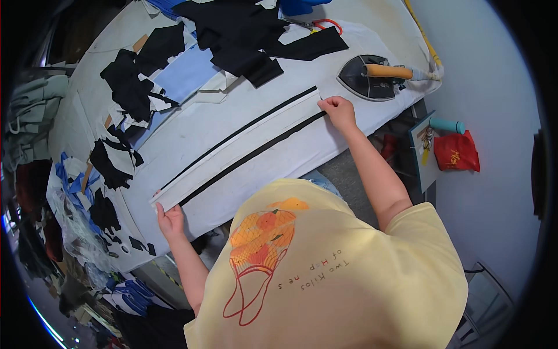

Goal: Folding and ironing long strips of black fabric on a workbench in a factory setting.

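A long white strip (244,144) lies slantwise on the white-covered table, on top of a wider black fabric strip (256,153) whose edges show along both long sides. My left hand (170,221) is at the near-left end, palm turned up, with thumb and fingers closed on the white strip's end. At the far-right end my right hand (339,111) pinches the corner between thumb and fingertips. Just beyond that hand, an iron (367,77) with a wooden handle rests on the table.
Black fabric pieces (238,35) and light blue pieces (186,72) are heaped at the back and left. Red-handled scissors (325,26) lie among them. At right, a red bag (457,151) and a teal bottle (447,125) sit beside the table.
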Available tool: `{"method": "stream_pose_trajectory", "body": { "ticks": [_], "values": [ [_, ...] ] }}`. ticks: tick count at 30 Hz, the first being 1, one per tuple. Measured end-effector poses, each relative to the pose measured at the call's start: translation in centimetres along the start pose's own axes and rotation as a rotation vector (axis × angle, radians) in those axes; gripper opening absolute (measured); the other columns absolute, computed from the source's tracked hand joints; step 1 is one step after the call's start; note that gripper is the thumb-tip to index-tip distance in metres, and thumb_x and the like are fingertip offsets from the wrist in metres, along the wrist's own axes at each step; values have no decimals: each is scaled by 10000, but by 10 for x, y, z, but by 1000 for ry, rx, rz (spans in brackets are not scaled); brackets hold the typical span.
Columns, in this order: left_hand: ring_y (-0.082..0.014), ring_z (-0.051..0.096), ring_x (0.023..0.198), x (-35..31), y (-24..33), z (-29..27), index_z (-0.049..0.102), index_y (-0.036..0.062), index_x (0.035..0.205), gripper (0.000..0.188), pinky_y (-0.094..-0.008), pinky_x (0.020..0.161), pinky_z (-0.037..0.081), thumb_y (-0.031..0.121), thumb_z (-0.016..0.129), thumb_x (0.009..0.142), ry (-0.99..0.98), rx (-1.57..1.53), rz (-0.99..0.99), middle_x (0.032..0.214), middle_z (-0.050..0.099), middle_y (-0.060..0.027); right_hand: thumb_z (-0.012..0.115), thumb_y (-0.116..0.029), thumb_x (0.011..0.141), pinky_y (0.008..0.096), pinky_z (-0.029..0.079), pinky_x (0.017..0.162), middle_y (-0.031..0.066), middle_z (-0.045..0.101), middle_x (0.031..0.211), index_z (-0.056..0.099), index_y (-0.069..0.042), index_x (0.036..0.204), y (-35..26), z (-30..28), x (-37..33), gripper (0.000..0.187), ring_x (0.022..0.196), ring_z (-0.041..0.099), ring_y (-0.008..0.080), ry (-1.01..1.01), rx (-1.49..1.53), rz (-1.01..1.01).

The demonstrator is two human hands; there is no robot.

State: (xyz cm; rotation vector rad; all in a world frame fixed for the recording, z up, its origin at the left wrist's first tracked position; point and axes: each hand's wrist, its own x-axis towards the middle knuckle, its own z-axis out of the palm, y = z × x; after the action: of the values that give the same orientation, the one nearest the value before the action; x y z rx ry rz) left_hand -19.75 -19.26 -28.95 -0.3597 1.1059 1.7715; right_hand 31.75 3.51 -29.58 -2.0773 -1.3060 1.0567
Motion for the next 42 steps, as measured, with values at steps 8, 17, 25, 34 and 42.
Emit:
{"method": "stream_pose_trajectory", "body": {
  "ticks": [8,17,25,34,42],
  "values": [
    [-265,454,1293,11,-3,-15,425,34,1361,407,-432,1075,389,120,494,969,53,-19,-16,1394,485,-119,767,-291,755,319,460,614,78,632,687,647,-9,746,-10,-1,1,306,629,573,192,-1,-117,-2],
    [-266,447,1297,6,-5,-8,417,32,1365,408,-429,1088,373,123,486,973,68,6,-12,1402,474,-124,767,-294,756,325,458,605,85,632,680,648,-10,749,-8,0,4,308,611,561,195,-21,-119,13],
    [-273,596,1105,3,7,-7,544,12,1170,269,-395,965,495,98,600,921,153,186,41,1152,627,-128,774,-330,748,296,456,581,44,626,648,648,-13,740,-11,-3,8,341,595,552,133,-56,-201,-21],
    [-97,599,871,-5,12,4,501,33,1215,417,-219,666,469,65,697,849,373,840,280,1096,643,-58,787,-290,758,241,392,564,-37,572,655,625,-19,722,-4,-8,15,318,607,452,58,-104,-101,25],
    [-96,602,876,-2,5,-5,514,21,1200,416,-223,672,473,74,712,838,366,850,309,1104,641,-58,790,-303,764,235,385,569,-41,581,678,650,-20,768,-4,-5,14,315,619,451,53,-77,-132,52]
  ]
}}
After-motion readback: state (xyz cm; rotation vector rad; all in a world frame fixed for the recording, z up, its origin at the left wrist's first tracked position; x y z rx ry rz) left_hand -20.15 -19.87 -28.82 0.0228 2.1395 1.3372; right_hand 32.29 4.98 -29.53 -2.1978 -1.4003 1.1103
